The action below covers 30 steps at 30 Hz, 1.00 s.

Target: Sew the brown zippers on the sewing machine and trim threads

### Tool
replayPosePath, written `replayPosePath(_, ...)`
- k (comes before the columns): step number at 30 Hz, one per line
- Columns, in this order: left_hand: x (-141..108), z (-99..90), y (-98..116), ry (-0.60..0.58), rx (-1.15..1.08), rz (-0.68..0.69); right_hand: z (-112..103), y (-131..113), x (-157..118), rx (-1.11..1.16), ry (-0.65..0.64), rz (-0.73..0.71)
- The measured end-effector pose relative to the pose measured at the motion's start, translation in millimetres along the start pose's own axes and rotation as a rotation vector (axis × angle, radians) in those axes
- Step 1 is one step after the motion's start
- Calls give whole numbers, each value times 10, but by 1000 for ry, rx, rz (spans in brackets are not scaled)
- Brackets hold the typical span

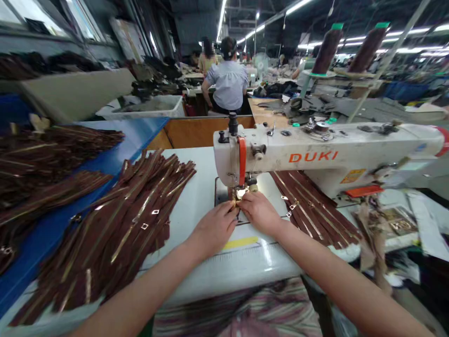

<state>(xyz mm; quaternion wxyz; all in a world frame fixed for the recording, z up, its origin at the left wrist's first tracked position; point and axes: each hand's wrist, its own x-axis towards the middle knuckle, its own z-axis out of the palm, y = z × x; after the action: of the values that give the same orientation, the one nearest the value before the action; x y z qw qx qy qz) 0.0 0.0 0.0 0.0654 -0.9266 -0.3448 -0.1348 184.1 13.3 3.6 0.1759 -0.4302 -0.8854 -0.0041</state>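
Room: a sewing workshop with strip lights overhead; a seated person [226, 82] in a pale blue top faces away at upper centre, with a standing fan [261, 63] to the right of them.
Table: white worktop [201, 182] across the middle, a blue surface [138, 133] along its left side, a yellow strip [240, 243] near the front edge.
Machine: white sewing machine [308, 150] lettered DUKI in orange, its arm reaching from the right edge to the centre, needle end just above the fingertips.
Thread: two dark cones [328, 52] with green tops, standing at upper right.
Workpiece: small gold-toned piece [235, 202] at the needle area in the centre, mostly hidden by fingers.
Left hand: [216, 228] fingers close together, tips touching the piece from the left; pinching or only pressing, cannot tell.
Right hand: [260, 213] fingers bent and narrow, tips at the piece from the right; pinch or press, again unclear.
Left pile: brown zipper strips [117, 234] with gold teeth, fanned over the table at left.
Right pile: similar brown strips [310, 210], partly under the machine's arm.
Far-left heap: more brown strips [52, 157] on the blue surface.
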Motion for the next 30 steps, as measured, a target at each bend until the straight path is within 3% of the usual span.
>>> replayPosePath(15,66,108,-229,95,-162,-35,12,-11,1,-43,40,29)
replayPosePath(30,115,120,-217,187,-168,-48,52,-9,-54,7,104,78)
